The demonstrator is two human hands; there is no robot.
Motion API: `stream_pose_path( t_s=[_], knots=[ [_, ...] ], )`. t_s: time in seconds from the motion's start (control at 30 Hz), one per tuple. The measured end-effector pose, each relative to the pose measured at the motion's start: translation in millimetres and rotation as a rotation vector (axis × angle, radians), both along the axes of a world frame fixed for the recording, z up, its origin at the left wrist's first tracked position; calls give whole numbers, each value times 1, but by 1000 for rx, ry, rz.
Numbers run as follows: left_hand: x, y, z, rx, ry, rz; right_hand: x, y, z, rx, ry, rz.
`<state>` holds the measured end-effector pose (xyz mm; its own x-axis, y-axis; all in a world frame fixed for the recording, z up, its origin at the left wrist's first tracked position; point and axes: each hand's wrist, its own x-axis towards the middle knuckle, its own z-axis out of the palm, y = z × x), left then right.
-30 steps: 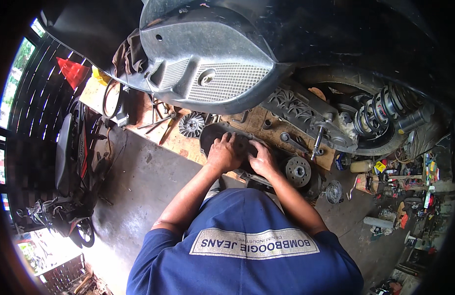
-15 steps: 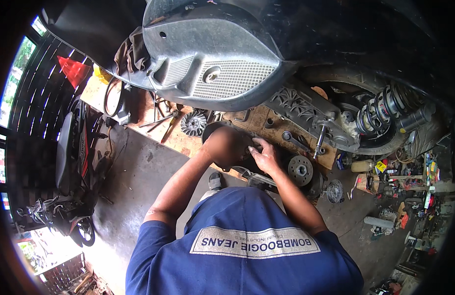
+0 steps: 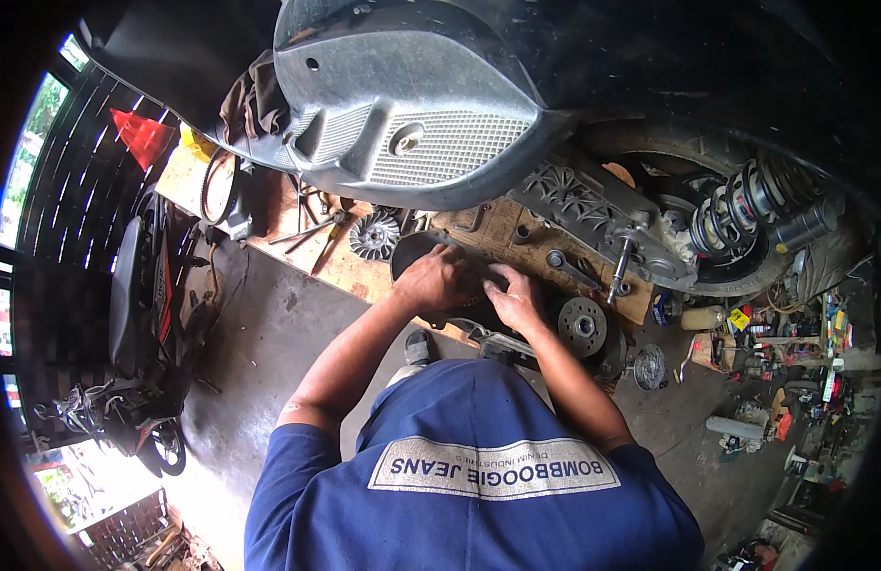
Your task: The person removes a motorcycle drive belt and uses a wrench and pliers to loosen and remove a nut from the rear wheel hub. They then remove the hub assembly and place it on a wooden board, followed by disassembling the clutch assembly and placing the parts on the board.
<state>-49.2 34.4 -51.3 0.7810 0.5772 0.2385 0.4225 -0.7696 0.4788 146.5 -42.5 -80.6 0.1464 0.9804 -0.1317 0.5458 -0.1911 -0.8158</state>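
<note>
My left hand [image 3: 442, 277] lies on a black rounded engine cover [image 3: 411, 253] that rests on a wooden board [image 3: 350, 271], with its fingers curled over the cover's near edge. My right hand [image 3: 516, 301] grips the same cover from the right, fingertips meeting those of the left hand. A finned metal pulley [image 3: 375, 235] sits just left of the cover. A round clutch drum [image 3: 582, 326] lies right of my right hand. What the hands cover cannot be seen.
A scooter's grey underside panel [image 3: 412, 133] hangs over the board, with its engine casing [image 3: 593, 205], shock spring [image 3: 745, 205] and rear tyre [image 3: 669, 152] to the right. Pliers [image 3: 316, 233] and a wrench [image 3: 564, 266] lie on the board. A parked motorcycle [image 3: 140, 314] stands at left.
Both hands stay on the black cover, shifting only slightly up and closer together. The view has drifted a little.
</note>
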Motion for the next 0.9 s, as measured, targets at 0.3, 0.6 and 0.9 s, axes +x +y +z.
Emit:
stream_pose_path(
  t_s=[0.3,0.6,0.9],
  knots=[
    [0,-6,-12,129,40,45,5,-4,-19,81,-28,-29],
    [-2,-10,-10,269,231,-64,2,-3,-14,113,58,18],
    [4,-6,-7,179,-84,220,2,-2,-9,86,74,5]
  ],
)
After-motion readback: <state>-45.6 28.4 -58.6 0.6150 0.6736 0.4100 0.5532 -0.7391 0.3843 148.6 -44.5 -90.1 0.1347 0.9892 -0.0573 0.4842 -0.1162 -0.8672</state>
